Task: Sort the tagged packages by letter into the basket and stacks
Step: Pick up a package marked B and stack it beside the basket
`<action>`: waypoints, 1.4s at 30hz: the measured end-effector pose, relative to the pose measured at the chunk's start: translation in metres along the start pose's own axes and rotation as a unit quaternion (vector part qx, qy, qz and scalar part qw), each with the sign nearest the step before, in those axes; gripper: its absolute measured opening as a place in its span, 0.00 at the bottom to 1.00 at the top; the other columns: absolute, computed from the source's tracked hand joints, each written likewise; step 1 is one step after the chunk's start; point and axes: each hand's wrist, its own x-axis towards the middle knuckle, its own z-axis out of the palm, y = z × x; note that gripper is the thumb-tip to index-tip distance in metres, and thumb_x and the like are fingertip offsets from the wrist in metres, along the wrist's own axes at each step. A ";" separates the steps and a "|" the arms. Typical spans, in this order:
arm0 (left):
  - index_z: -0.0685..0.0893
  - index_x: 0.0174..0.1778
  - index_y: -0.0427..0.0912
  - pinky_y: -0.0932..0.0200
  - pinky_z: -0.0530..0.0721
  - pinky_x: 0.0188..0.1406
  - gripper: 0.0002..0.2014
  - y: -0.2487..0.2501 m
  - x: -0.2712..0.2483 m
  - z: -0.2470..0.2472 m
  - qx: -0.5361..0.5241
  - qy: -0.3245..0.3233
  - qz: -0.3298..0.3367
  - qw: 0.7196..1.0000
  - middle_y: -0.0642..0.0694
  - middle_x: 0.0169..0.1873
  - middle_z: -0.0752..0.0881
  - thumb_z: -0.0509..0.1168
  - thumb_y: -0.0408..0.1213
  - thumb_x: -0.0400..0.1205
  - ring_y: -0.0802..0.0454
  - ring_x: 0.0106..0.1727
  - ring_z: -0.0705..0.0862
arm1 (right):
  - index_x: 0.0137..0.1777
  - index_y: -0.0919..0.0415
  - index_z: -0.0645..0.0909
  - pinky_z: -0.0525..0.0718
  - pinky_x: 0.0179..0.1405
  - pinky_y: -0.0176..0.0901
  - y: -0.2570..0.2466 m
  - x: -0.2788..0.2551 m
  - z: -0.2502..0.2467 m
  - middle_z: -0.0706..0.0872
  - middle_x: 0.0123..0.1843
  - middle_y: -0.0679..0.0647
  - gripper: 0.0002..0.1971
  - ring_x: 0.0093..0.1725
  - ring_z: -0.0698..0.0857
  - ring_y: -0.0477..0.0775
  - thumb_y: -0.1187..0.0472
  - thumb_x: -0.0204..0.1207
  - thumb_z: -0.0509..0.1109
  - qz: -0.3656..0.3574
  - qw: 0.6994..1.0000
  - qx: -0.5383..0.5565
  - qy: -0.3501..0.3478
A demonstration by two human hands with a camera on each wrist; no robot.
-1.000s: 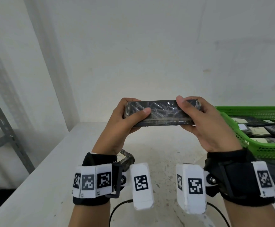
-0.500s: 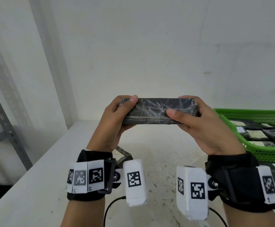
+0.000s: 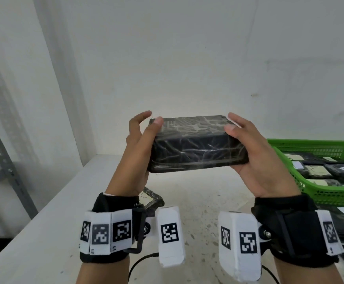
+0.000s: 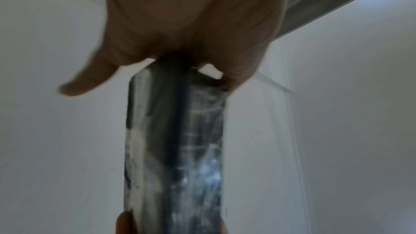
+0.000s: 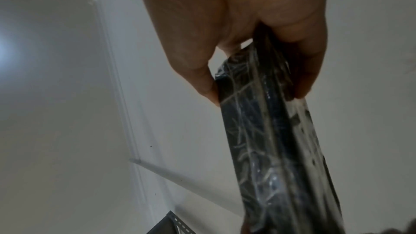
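Above the table (image 3: 44, 232), both hands grip a black wrapped package (image 3: 197, 152).

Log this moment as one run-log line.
left hand: holds black package | right hand: holds same package | green basket: packages inside | tag: unseen

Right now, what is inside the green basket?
The green basket holds several black wrapped packages with pale tags facing up. The tag letters are too small to read, and its right part is cut off by the frame edge.
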 end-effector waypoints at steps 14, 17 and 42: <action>0.79 0.71 0.33 0.43 0.88 0.55 0.34 -0.001 0.000 -0.007 -0.002 -0.006 -0.041 0.999 0.38 0.57 0.90 0.76 0.47 0.71 0.42 0.55 0.90 | 0.82 0.63 0.65 0.83 0.67 0.56 0.007 0.009 -0.012 0.88 0.65 0.56 0.44 0.60 0.89 0.54 0.52 0.67 0.76 0.051 0.998 -0.031 -0.027; 0.88 0.58 0.39 0.45 0.87 0.54 0.26 0.002 -0.003 -0.003 0.003 -0.019 -0.053 0.998 0.43 0.51 0.93 0.72 0.55 0.72 0.46 0.52 0.91 | 0.75 0.66 0.74 0.85 0.61 0.52 0.004 0.007 -0.015 0.91 0.59 0.58 0.35 0.55 0.91 0.53 0.57 0.67 0.76 0.048 0.995 -0.065 -0.051; 0.89 0.48 0.42 0.58 0.87 0.38 0.16 0.001 -0.007 0.008 0.006 0.044 0.003 0.999 0.47 0.41 0.92 0.66 0.52 0.82 0.51 0.44 0.91 | 0.43 0.61 0.87 0.89 0.42 0.38 0.011 0.006 0.006 0.94 0.41 0.53 0.22 0.43 0.93 0.49 0.44 0.83 0.62 0.018 0.998 -0.044 0.042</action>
